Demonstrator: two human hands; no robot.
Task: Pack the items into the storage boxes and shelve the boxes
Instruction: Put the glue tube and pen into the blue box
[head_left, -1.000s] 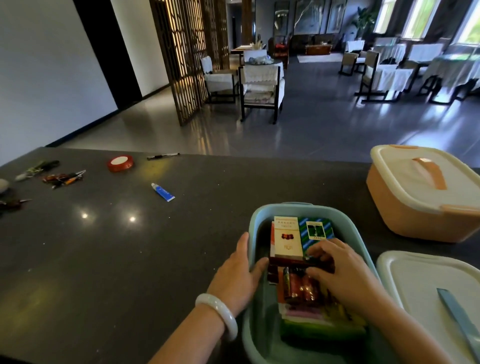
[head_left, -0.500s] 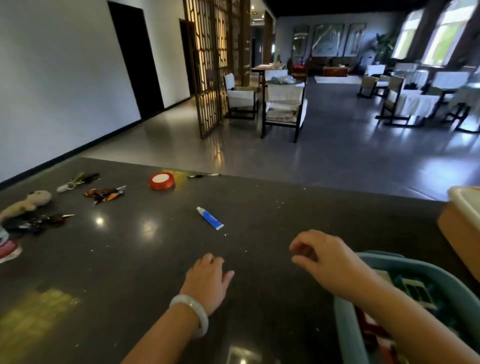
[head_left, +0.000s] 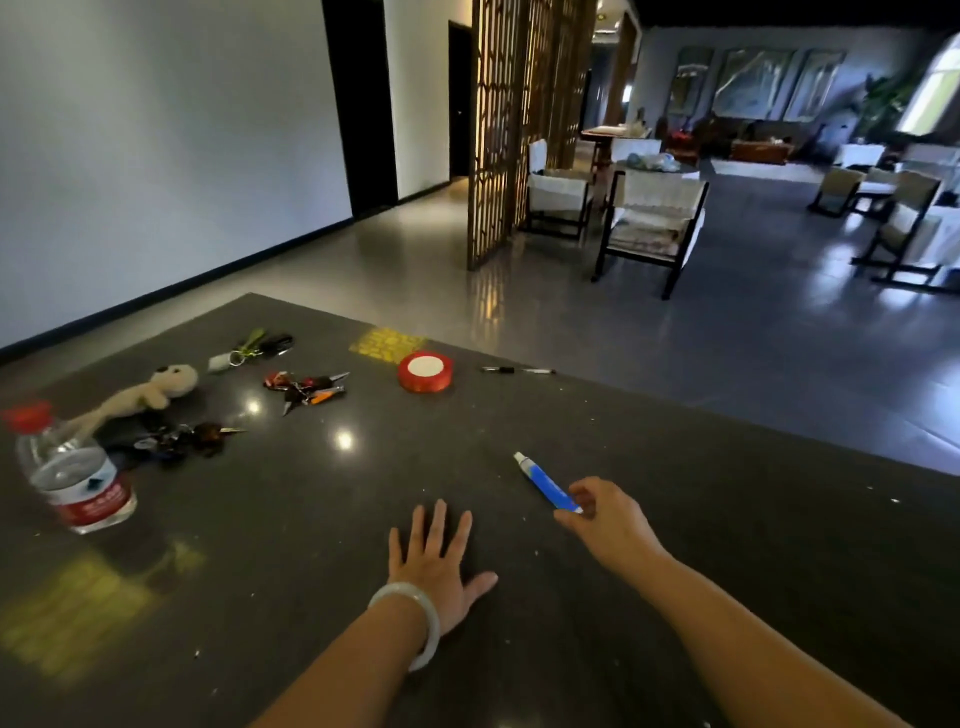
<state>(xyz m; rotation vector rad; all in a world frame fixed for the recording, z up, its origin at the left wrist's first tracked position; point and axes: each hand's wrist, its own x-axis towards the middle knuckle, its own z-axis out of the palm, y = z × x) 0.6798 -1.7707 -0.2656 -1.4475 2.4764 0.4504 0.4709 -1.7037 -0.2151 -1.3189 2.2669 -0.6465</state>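
A clear plastic water bottle (head_left: 72, 470) with a red cap stood near the left edge of the dark, glossy, speckled tabletop (head_left: 727, 519); how much it held could not be told.

The left hand (head_left: 436, 558) lay flat, palm down, near the front edge of the tabletop, its fingers (head_left: 428, 527) straight and spread, holding nothing. A pale, smooth bangle (head_left: 415, 618) circled that wrist. The right hand (head_left: 608, 519) reached forward over the middle of the tabletop, its thumb and forefinger closing on the near end of a small blue tube (head_left: 545, 483) with a white cap, which lay flat, pointing away toward the far edge.

Toward the far edge lay a round red ribbon spool (head_left: 425, 371) with a white centre, and just right of it a thin black pen (head_left: 517, 370). Toward the far left corner were a beige plush toy (head_left: 140, 395), soft and long-limbed, and three bunches of keys: one with a green strap (head_left: 252, 348), one with red and orange parts (head_left: 306, 387), and a dark one (head_left: 182, 439) beside the bottle.
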